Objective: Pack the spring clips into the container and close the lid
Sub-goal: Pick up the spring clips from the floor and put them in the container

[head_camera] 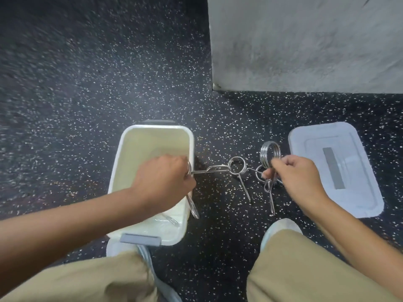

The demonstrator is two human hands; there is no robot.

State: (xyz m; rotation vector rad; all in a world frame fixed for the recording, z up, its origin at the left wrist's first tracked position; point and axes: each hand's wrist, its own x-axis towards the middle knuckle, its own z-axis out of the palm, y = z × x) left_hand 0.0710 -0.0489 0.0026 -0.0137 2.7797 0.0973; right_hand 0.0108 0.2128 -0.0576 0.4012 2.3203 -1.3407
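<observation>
An open white container point(130, 149) with grey latches stands on the speckled black floor. My left hand point(163, 182) hovers over its right side, shut on a metal spring clip point(209, 170) whose handles stick out to the right and below my fist. My right hand point(298, 173) is shut on another spring clip point(269, 153), coil upward, handles hanging down. Between the hands a third spring clip point(238, 165) lies on the floor. A clip handle point(172, 219) shows inside the container's near end. The white lid point(335, 168) lies flat at the right.
A grey concrete block or wall base point(305, 44) fills the upper right. My knees in tan trousers point(305, 269) and pale shoes point(281, 227) are at the bottom, one shoe just below the container, one near the lid.
</observation>
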